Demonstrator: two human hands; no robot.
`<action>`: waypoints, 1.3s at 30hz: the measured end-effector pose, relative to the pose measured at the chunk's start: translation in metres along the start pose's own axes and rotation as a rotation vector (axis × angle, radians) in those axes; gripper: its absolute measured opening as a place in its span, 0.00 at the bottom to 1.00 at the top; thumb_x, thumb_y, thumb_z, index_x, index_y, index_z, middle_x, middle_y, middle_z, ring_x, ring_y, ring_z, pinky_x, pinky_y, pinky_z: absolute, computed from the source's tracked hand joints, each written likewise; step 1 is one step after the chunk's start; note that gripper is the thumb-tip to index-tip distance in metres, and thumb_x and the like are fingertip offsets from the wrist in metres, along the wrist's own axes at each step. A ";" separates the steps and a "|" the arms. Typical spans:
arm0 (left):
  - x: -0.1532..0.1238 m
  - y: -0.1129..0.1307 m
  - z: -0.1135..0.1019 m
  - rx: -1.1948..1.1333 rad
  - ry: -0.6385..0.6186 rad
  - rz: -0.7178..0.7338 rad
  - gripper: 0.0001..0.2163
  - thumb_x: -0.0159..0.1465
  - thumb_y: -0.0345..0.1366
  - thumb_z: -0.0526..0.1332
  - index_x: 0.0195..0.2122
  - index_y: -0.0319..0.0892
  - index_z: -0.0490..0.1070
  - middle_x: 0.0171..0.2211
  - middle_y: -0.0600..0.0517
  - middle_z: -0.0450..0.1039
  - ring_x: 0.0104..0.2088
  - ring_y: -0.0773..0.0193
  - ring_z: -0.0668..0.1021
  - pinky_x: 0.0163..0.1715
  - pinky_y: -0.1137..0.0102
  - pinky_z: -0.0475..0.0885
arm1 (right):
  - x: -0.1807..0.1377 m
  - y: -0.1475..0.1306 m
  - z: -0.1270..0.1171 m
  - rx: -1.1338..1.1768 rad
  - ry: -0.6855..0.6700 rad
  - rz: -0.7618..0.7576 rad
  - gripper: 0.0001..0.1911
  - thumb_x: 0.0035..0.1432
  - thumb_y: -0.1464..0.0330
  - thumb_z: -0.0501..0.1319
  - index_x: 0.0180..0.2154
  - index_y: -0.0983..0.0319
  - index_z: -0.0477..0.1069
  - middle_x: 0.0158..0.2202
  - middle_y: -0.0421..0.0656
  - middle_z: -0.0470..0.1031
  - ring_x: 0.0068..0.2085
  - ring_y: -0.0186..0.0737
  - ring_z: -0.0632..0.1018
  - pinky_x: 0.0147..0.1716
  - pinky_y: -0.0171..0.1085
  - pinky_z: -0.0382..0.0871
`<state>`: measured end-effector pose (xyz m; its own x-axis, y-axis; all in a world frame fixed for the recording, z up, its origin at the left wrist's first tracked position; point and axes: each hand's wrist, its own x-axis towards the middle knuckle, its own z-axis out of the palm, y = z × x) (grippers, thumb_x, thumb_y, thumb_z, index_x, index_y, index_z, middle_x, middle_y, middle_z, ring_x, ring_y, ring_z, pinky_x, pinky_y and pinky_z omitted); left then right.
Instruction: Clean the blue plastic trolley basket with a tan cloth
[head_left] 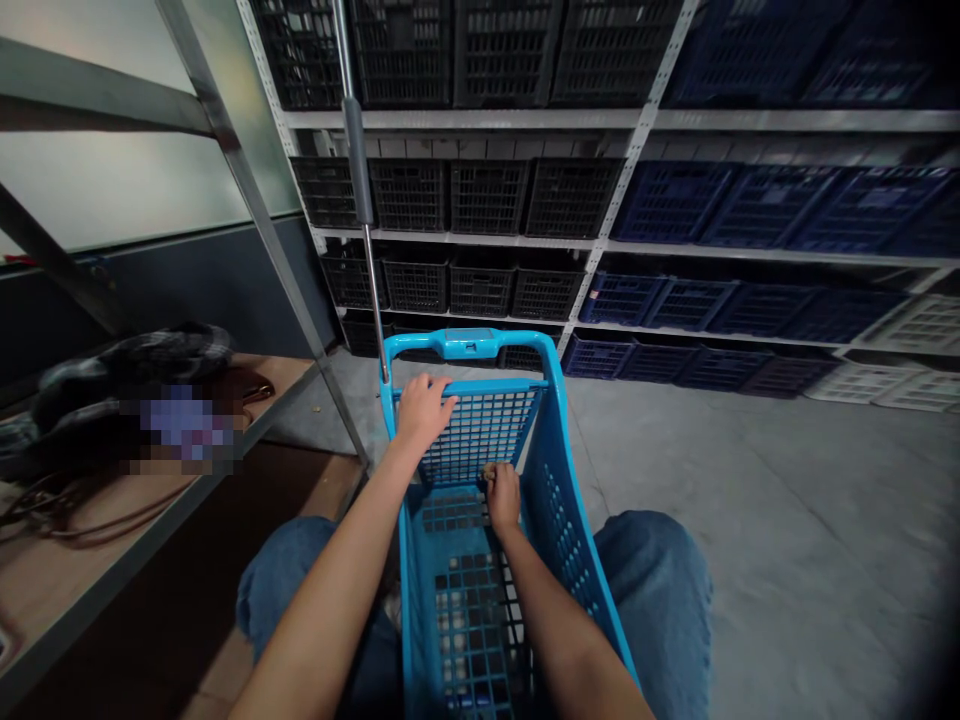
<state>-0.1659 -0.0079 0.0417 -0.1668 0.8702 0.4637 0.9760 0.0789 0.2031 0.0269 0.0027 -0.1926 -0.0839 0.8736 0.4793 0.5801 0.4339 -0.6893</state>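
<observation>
A blue plastic shopping cart basket (568, 470) stands between my knees, its inside facing up toward me. My left hand (424, 408) is closed over the top edge of the grid panel (480, 430) at the far end, its thumb lying on the grid. Down inside the basket, my right hand (504, 495) pinches a small, crumpled, brownish thing (489, 472) against the lower part of that panel. Its kind is too small to tell. Above the panel arches the cart's blue handle (471, 345).
A metal pole (358, 160) rises at the handle's left. Racks hold black crates (409, 195) and blue crates (772, 205) ahead. On the left, a metal-framed bench (289, 385) carries dark clothing (112, 380) and a blurred patch. Grey concrete floor (787, 500) spreads at right.
</observation>
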 end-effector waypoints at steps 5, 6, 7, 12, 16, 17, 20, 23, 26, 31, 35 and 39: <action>-0.001 0.001 -0.002 -0.005 0.002 0.009 0.16 0.65 0.44 0.57 0.52 0.47 0.70 0.43 0.45 0.68 0.46 0.52 0.72 0.49 0.61 0.65 | 0.006 -0.012 0.000 -0.005 0.071 0.093 0.09 0.52 0.73 0.52 0.24 0.60 0.67 0.26 0.42 0.66 0.30 0.40 0.65 0.34 0.40 0.63; -0.001 0.000 -0.002 -0.003 0.003 0.009 0.16 0.65 0.44 0.57 0.52 0.47 0.70 0.43 0.45 0.68 0.46 0.52 0.72 0.49 0.60 0.65 | 0.018 -0.023 -0.002 -0.001 0.111 0.109 0.10 0.54 0.73 0.52 0.24 0.60 0.67 0.27 0.43 0.66 0.31 0.41 0.66 0.35 0.41 0.63; -0.002 0.000 -0.001 -0.001 0.006 0.010 0.17 0.64 0.44 0.57 0.52 0.47 0.70 0.43 0.45 0.68 0.46 0.52 0.72 0.49 0.60 0.65 | 0.032 -0.036 -0.005 0.008 0.154 0.113 0.10 0.55 0.72 0.52 0.25 0.60 0.68 0.28 0.43 0.66 0.33 0.42 0.67 0.37 0.42 0.64; -0.001 -0.001 0.002 -0.003 0.023 0.015 0.17 0.65 0.44 0.57 0.53 0.48 0.70 0.43 0.45 0.68 0.46 0.51 0.71 0.48 0.60 0.65 | 0.114 -0.096 -0.044 0.137 0.376 -0.031 0.11 0.58 0.73 0.52 0.41 0.61 0.70 0.42 0.47 0.69 0.47 0.44 0.68 0.49 0.44 0.63; 0.000 -0.001 0.002 0.003 0.026 0.021 0.17 0.65 0.45 0.56 0.53 0.47 0.70 0.43 0.45 0.68 0.45 0.51 0.71 0.47 0.60 0.66 | 0.127 -0.095 -0.053 0.125 0.388 -0.110 0.14 0.58 0.74 0.53 0.45 0.61 0.69 0.44 0.49 0.68 0.50 0.45 0.68 0.51 0.46 0.63; 0.000 0.000 0.002 0.005 0.024 0.022 0.17 0.65 0.45 0.56 0.53 0.47 0.70 0.43 0.44 0.68 0.45 0.51 0.71 0.47 0.60 0.66 | 0.121 -0.088 -0.048 0.120 0.354 -0.112 0.14 0.58 0.74 0.52 0.45 0.61 0.69 0.45 0.49 0.69 0.50 0.44 0.69 0.52 0.46 0.63; 0.000 0.000 0.001 0.002 0.018 0.023 0.17 0.65 0.45 0.55 0.53 0.47 0.70 0.43 0.44 0.68 0.45 0.51 0.71 0.48 0.60 0.65 | 0.083 -0.054 -0.025 0.116 0.275 -0.058 0.16 0.57 0.74 0.51 0.46 0.62 0.69 0.48 0.50 0.69 0.52 0.43 0.68 0.53 0.45 0.63; 0.000 0.000 0.001 0.009 0.006 0.016 0.18 0.65 0.46 0.56 0.53 0.47 0.70 0.43 0.45 0.68 0.45 0.51 0.71 0.48 0.60 0.65 | 0.034 -0.021 -0.005 0.083 0.191 0.023 0.16 0.57 0.73 0.50 0.45 0.63 0.69 0.46 0.49 0.70 0.51 0.44 0.69 0.51 0.44 0.64; 0.000 0.000 0.001 0.015 0.004 0.010 0.18 0.65 0.46 0.56 0.53 0.47 0.70 0.43 0.44 0.68 0.45 0.51 0.71 0.48 0.60 0.65 | -0.003 0.003 0.005 0.019 0.087 0.111 0.12 0.53 0.72 0.51 0.37 0.62 0.71 0.37 0.46 0.72 0.41 0.43 0.71 0.43 0.41 0.66; 0.000 0.000 0.000 0.002 0.010 0.009 0.17 0.65 0.46 0.56 0.52 0.47 0.71 0.43 0.45 0.68 0.46 0.51 0.71 0.48 0.59 0.65 | 0.006 -0.007 0.003 -0.007 0.132 0.202 0.07 0.52 0.72 0.52 0.26 0.61 0.67 0.28 0.43 0.66 0.34 0.42 0.68 0.37 0.40 0.64; 0.000 0.002 -0.002 0.008 0.013 0.009 0.17 0.64 0.45 0.56 0.52 0.47 0.71 0.43 0.45 0.68 0.46 0.51 0.71 0.48 0.59 0.65 | 0.072 -0.058 -0.024 0.057 0.295 0.126 0.10 0.58 0.71 0.49 0.35 0.62 0.68 0.39 0.46 0.68 0.42 0.42 0.68 0.46 0.41 0.63; -0.001 0.002 -0.001 0.004 0.008 0.016 0.18 0.65 0.46 0.56 0.53 0.47 0.70 0.44 0.44 0.68 0.46 0.51 0.71 0.49 0.59 0.65 | 0.127 -0.096 -0.056 0.097 0.453 -0.027 0.11 0.61 0.72 0.50 0.43 0.62 0.67 0.45 0.48 0.67 0.49 0.43 0.66 0.52 0.44 0.60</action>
<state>-0.1642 -0.0088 0.0421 -0.1518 0.8677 0.4734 0.9791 0.0665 0.1921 0.0057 0.0593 -0.0349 0.2768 0.6869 0.6720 0.5021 0.4929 -0.7106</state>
